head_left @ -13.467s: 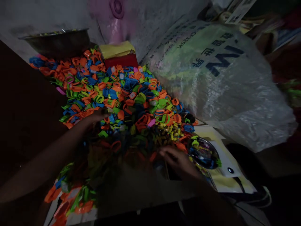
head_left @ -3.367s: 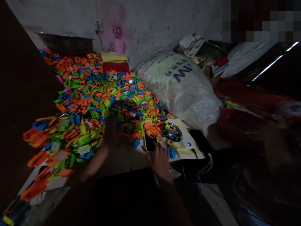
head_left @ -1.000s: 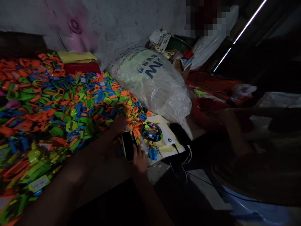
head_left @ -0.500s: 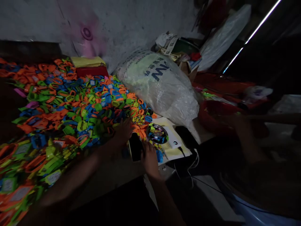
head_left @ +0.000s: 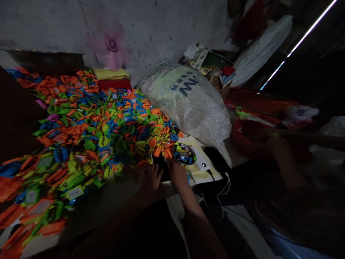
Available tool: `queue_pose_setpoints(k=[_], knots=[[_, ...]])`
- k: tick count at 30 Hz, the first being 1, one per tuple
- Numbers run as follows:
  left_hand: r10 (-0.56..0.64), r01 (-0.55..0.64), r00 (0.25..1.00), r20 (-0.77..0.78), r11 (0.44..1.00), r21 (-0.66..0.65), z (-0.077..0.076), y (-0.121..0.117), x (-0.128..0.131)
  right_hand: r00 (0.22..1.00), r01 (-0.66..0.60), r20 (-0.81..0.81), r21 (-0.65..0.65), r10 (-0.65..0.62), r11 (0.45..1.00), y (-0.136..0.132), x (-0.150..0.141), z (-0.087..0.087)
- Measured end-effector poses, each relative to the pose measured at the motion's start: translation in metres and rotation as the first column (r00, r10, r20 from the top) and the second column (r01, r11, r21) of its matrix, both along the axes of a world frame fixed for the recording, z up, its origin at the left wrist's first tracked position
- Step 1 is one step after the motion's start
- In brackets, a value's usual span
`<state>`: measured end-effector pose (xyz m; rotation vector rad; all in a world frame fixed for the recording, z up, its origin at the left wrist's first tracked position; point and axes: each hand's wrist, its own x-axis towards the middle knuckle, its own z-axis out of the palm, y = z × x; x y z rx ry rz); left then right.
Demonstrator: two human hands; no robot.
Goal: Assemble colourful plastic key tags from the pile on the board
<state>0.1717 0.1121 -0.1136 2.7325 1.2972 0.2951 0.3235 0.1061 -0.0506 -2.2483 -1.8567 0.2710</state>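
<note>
A dark-screened phone (head_left: 161,166) lies flat at the near edge of the work surface, between my two hands. My left hand (head_left: 151,177) is open, its spread fingers resting over the phone's lower left side. On the phone's right edge is my right hand (head_left: 178,174); its fingers are too dark to make out. Just beyond the phone are orange plastic pieces (head_left: 159,151). A round metal dish (head_left: 194,158) with small colourful parts stands to the right of them. A large heap of orange, green and blue plastic watch-like pieces (head_left: 107,122) spreads over the left side.
A white power bank (head_left: 198,154) and a second black phone (head_left: 215,158) with cables lie on the right. Behind stand a bulging plastic sack (head_left: 185,97), a pink fan (head_left: 112,54) and a metal basin (head_left: 45,61). Another person's arm (head_left: 285,162) reaches into a red tub (head_left: 242,140).
My left hand has come off the heap's edge, moving nearer to me onto the phone's lower left. My right hand stays by the phone's right edge. The view has shifted slightly left.
</note>
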Motion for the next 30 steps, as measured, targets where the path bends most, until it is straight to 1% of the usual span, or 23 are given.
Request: queue_pose_setpoints(k=[3, 7, 10, 11, 13, 15, 17, 20, 22, 24, 27, 29, 30], knots=[[-0.046, 0.046, 0.999, 0.011, 0.999, 0.011, -0.001, 0.002, -0.003, 1.0, 0.015, 0.02, 0.002, -0.015, 1.0, -0.001, 0.0, 0.001], [-0.082, 0.081, 0.996, 0.041, 0.996, 0.024, 0.005, -0.001, -0.011, 0.998, 0.047, 0.045, -0.025, -0.046, 0.999, -0.006, 0.0, 0.006], [-0.09, 0.085, 0.988, 0.128, 0.996, 0.04, 0.011, -0.004, -0.019, 0.996, 0.064, 0.061, -0.043, -0.062, 0.997, -0.011, 0.002, 0.009], [-0.064, 0.055, 0.984, 0.168, 0.997, 0.058, 0.013, -0.005, -0.023, 0.996, 0.066, 0.062, -0.045, -0.063, 0.997, -0.013, 0.002, 0.01], [0.021, -0.046, 0.97, 0.244, 0.994, 0.098, 0.016, -0.008, -0.033, 0.996, 0.067, 0.059, -0.044, -0.065, 0.997, -0.017, 0.002, 0.011], [0.105, -0.145, 0.952, 0.287, 0.982, 0.123, 0.019, -0.013, -0.045, 0.996, 0.071, 0.053, -0.033, -0.069, 0.997, -0.023, 0.002, 0.011], [0.147, -0.194, 0.943, 0.298, 0.972, 0.136, 0.021, -0.021, -0.057, 0.996, 0.076, 0.049, -0.012, -0.075, 0.997, -0.03, 0.003, 0.012], [0.18, -0.221, 0.947, 0.268, 0.966, 0.132, 0.022, -0.036, -0.071, 0.997, 0.066, 0.032, 0.039, -0.068, 0.997, -0.036, 0.0, 0.015], [0.203, -0.23, 0.949, 0.242, 0.969, 0.091, 0.021, -0.048, -0.075, 0.998, 0.016, -0.062, 0.11, -0.009, 0.994, -0.032, -0.007, 0.017], [0.224, -0.234, 0.948, 0.225, 0.972, 0.02, 0.019, -0.065, -0.078, 0.974, -0.041, -0.209, 0.2, 0.083, 0.979, -0.021, -0.02, 0.019], [0.209, -0.197, 0.943, 0.258, 0.978, -0.073, 0.019, -0.097, -0.085, 0.9, -0.068, -0.391, 0.309, 0.191, 0.949, 0.003, -0.047, 0.02], [0.209, -0.19, 0.929, 0.305, 0.978, -0.092, 0.023, -0.119, -0.094, 0.855, -0.071, -0.454, 0.372, 0.248, 0.926, 0.017, -0.066, 0.02], [0.221, -0.201, 0.92, 0.324, 0.975, -0.095, 0.025, -0.129, -0.1, 0.842, -0.079, -0.46, 0.411, 0.282, 0.908, 0.022, -0.075, 0.019]])
